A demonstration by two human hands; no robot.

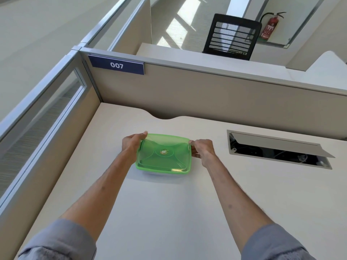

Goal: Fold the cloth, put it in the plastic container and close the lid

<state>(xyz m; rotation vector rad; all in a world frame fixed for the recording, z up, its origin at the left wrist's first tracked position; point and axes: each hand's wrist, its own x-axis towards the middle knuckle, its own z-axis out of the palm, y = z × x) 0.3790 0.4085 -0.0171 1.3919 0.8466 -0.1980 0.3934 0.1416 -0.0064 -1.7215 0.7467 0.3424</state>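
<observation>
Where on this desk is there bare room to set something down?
The desk is bare between the forearms, left of the left hand and behind the green lid. Right of the right hand, the open cable hatch limits space.

The lid (163, 153) under my fingers is translucent green, with a small round gold-and-white sticker (164, 152) at its centre. It sits on a pale cream desk (169, 212). My sleeves (62, 239) are grey-blue. Beyond the lid, the beige partition (206, 94) carries a navy plate (116, 65) with white digits 007; further back stand a black mesh chair (231, 37) and a red extinguisher (270, 27)
</observation>
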